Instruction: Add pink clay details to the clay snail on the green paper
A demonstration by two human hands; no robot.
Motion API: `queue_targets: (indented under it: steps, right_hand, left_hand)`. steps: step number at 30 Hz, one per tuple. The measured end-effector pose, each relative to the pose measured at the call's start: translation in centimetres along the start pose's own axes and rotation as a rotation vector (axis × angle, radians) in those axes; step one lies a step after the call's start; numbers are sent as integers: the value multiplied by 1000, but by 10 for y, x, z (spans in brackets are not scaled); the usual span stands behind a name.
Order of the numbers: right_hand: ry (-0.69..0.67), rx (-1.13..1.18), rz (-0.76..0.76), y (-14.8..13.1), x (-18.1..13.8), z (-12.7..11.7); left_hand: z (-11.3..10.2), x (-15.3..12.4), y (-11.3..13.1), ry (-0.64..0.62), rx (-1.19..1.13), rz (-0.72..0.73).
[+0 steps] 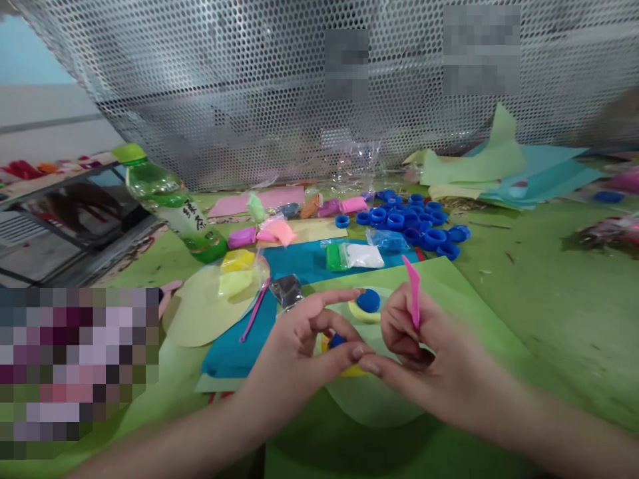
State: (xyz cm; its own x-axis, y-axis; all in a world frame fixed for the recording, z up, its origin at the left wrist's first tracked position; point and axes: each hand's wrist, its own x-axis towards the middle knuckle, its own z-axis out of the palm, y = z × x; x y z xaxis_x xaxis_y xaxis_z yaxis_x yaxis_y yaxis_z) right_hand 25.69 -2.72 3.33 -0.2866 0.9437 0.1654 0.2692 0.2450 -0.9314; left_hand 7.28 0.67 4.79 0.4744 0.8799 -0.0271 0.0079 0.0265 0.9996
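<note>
Between both hands' fingers (349, 352), yellow-blue clay piece (338, 342)

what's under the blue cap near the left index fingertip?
The blue cap sits on a yellow clay ring, which rests on a pale green paper disc. Whether clay fills the space beneath the cap is hidden. The left hand and right hand cover the disc's middle.

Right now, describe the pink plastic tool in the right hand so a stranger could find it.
Start at the green paper sheet in front of the perforated metal screen. The right hand grips a flat pink plastic sculpting tool upright; unlike the thin pink stick lying left, it is blade-shaped.
</note>
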Motion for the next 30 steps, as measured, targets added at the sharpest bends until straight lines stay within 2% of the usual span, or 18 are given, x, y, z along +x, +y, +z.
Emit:
queue_targets:
  steps: [9, 17, 25, 30]
  right_hand:
    - [-31, -40, 13, 3, -1, -2]
    - [-12, -86, 15, -5, 0, -6]
    - [0, -145, -17, -5, -7, -5]
    - [10, -152, -52, -11, -5, -6]
  left_hand:
    - [-1, -2, 2, -46, 0, 39]
    - [1, -2, 3, -91, -6, 69]
    - [-12, -24, 3, -183, 9, 159]
    - [-17, -29, 5, -191, -92, 169]
